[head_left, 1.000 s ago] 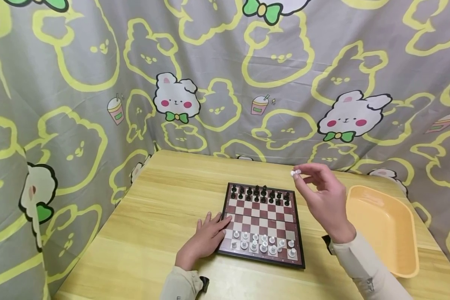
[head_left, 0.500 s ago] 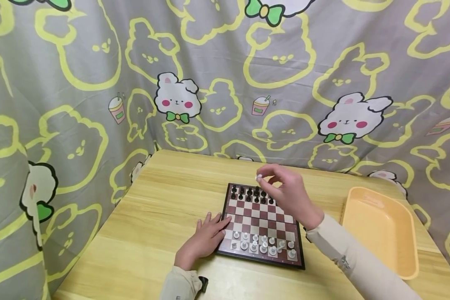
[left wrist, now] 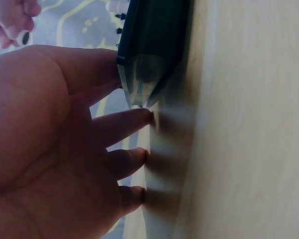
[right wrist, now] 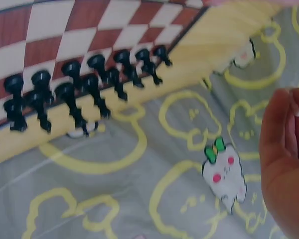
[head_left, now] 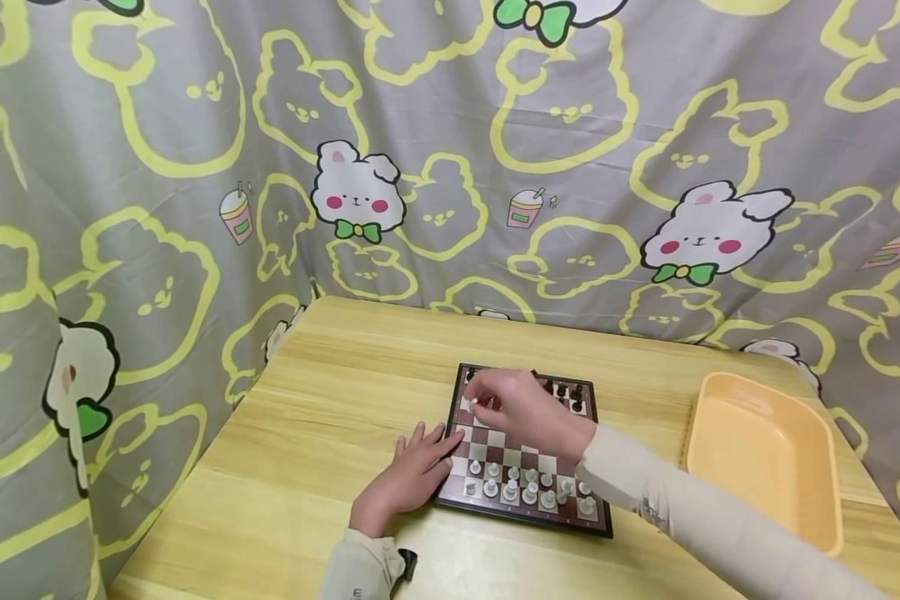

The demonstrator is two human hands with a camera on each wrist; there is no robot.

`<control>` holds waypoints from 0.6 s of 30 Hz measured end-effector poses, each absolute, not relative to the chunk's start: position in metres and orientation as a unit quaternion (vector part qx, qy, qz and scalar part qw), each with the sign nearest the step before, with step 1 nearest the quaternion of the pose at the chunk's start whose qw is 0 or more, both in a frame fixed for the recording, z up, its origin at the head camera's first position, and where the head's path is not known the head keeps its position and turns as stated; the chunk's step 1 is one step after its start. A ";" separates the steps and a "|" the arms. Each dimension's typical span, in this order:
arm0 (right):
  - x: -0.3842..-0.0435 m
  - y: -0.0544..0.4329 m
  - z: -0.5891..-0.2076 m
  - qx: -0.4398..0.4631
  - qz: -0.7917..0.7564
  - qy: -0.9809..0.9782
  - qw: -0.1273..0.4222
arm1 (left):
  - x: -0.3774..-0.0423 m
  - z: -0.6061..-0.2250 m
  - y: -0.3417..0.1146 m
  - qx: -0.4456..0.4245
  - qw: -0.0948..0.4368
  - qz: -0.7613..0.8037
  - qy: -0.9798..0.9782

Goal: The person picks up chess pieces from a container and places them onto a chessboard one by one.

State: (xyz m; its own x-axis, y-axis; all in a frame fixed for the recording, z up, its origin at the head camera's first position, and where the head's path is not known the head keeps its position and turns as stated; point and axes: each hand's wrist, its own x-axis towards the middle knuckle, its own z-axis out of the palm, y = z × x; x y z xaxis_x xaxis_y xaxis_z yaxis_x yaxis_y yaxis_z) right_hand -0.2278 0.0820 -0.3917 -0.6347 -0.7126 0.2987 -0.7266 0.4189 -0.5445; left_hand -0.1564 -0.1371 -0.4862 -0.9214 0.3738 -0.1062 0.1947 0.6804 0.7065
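A magnetic-looking chessboard [head_left: 487, 435] lies on the table, with white chess pieces [head_left: 530, 493] along its near side and black pieces [head_left: 577, 398] along the far side. My left hand [head_left: 408, 477] is spread at the board's left edge; in the left wrist view the fingers [left wrist: 124, 127] are extended, one touching the board's side and the others on the tabletop. Over the board's far left part, my right hand [head_left: 528, 412] pinches a small white chess piece [head_left: 473, 402] between thumb and forefinger. That piece shows a dark base [left wrist: 25, 38] in the left wrist view.
A yellow plastic tray [head_left: 765, 450] stands on the wooden table [head_left: 330, 392] to the right of the board. A grey curtain [head_left: 435, 275] printed with bears and rabbits hangs behind the table and along its left side.
My right hand has swung left with the white chess piece, from the right of the board to over its far left part, and lower. The left hand has stayed put.
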 end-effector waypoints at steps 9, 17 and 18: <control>-0.223 0.066 -0.420 0.476 0.257 -0.837 -0.083 | -0.157 -0.486 -0.139 0.158 0.128 0.368 0.907; -0.218 0.054 -0.437 0.477 0.218 -0.846 -0.097 | -0.156 -0.484 -0.140 0.166 0.121 0.369 0.906; -0.218 0.054 -0.438 0.476 0.214 -0.847 -0.098 | -0.156 -0.484 -0.140 0.167 0.121 0.369 0.906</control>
